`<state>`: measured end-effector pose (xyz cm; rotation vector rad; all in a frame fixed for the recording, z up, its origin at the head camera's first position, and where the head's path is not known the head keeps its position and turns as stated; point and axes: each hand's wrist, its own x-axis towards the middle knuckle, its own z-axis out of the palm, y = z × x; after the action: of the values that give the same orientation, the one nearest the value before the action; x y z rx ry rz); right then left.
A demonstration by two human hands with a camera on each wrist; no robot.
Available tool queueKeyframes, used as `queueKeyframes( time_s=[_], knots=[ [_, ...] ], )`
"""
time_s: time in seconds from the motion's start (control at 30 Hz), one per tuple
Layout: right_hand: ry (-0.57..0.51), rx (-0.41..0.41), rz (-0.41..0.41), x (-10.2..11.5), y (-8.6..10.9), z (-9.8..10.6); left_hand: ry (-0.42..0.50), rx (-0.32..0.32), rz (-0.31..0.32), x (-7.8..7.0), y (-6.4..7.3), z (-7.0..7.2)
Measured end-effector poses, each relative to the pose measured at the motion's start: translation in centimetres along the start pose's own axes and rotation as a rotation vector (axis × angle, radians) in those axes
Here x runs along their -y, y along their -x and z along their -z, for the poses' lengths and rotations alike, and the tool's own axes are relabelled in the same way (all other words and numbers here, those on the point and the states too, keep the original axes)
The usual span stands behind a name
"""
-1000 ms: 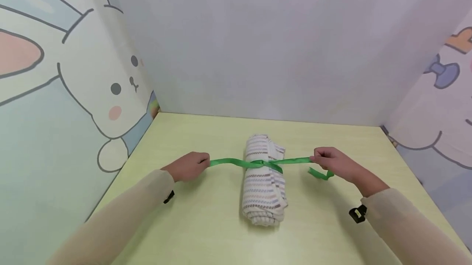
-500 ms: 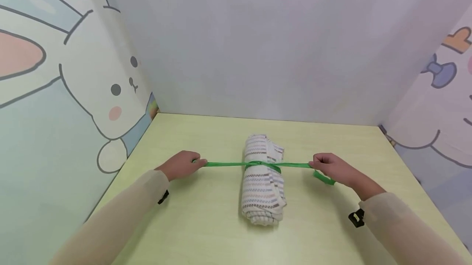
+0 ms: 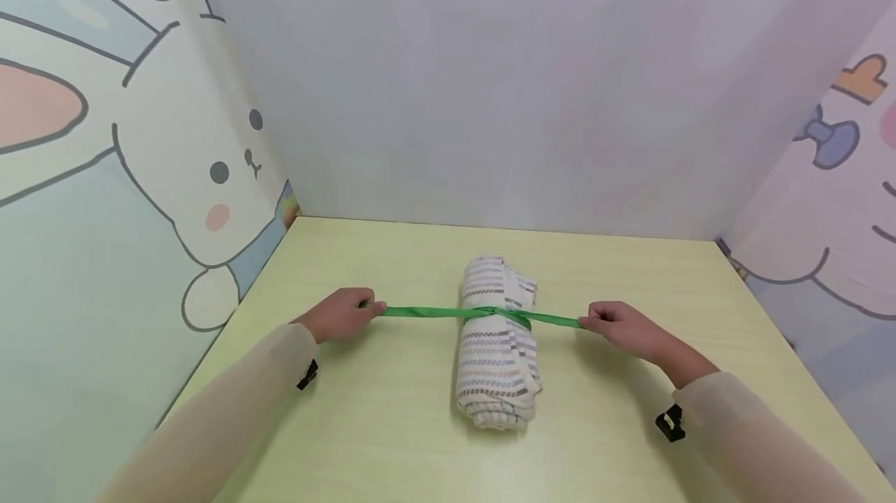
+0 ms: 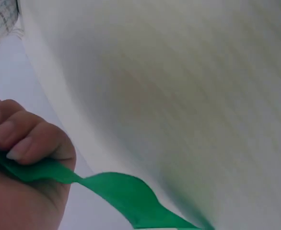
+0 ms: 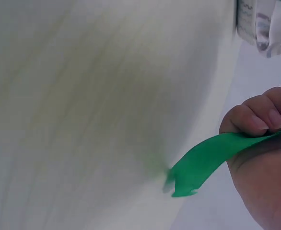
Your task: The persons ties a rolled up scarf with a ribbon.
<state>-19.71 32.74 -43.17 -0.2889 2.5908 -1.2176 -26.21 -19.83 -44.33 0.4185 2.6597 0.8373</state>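
A rolled striped towel (image 3: 490,367) lies lengthwise on the table, with a green ribbon (image 3: 423,312) round its middle, crossed or knotted on top. My left hand (image 3: 343,314) grips one end of the ribbon to the left of the roll. To the right, my right hand (image 3: 619,326) pinches the other end between thumb and curled fingers. Both lengths run nearly straight from the roll to the hands. In the left wrist view a loose tail of ribbon (image 4: 123,194) trails from the fist. A shorter frayed tail of ribbon (image 5: 203,163) hangs out of the right hand in the right wrist view.
The pale yellow table (image 3: 392,433) meets a plain light wall (image 3: 490,99) at the back. A rabbit-patterned panel (image 3: 189,161) stands at the left, and another cartoon panel (image 3: 833,200) at the right.
My left hand has moved a little left, and the slack left length of ribbon has pulled straight. The right hand has dropped slightly nearer; the loop round the towel looks tighter.
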Motion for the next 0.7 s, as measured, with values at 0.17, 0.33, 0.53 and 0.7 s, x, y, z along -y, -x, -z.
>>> queueKeyframes(
  time_s=[0.17, 0.33, 0.53, 0.7],
  knots=[
    [0.003, -0.012, -0.004, -0.2, 0.7, 1.7, -0.011, -0.011, -0.006, 0.9, 0.3, 1.1],
    [-0.004, -0.047, 0.011, -0.6, 1.3, 3.0, -0.024, -0.027, -0.017, 0.8, 1.3, 2.2],
    [0.036, -0.110, 0.015, -1.0, 2.0, 3.8, -0.045, -0.060, 0.007, 0.3, 2.4, 3.2],
    [0.102, -0.148, 0.002, -1.4, 2.8, 4.4, -0.071, -0.076, 0.035, 0.6, 2.9, 3.5]
  ],
)
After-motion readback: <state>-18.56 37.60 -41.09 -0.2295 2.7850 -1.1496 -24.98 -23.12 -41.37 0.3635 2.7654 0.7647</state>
